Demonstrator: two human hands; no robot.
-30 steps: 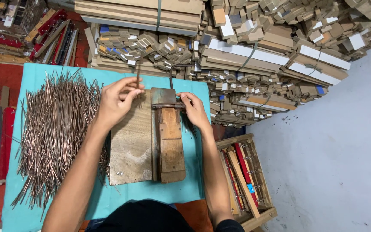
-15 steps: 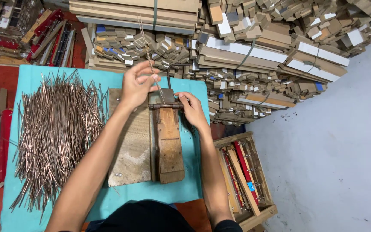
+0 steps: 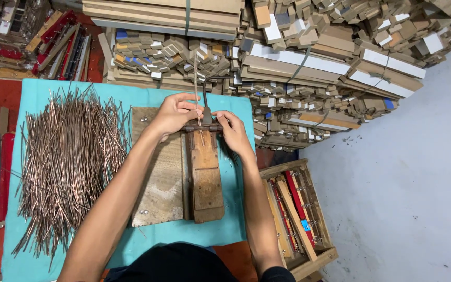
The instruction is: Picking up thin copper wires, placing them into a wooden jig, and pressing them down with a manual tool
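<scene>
At the far end of the worn wooden jig block (image 3: 204, 172) on the teal-covered desk (image 3: 43, 261), the left hand (image 3: 176, 112) has moved in, its grip pinching a thin copper rod (image 3: 196, 83) upright; right hand (image 3: 232, 131) presses the jig's metal crossbar (image 3: 209, 126), beside the loose copper rod pile (image 3: 63, 162).

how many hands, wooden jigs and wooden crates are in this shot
hands: 2, left hand and right hand
wooden jig: 1
wooden crate: 1
total: 4
</scene>
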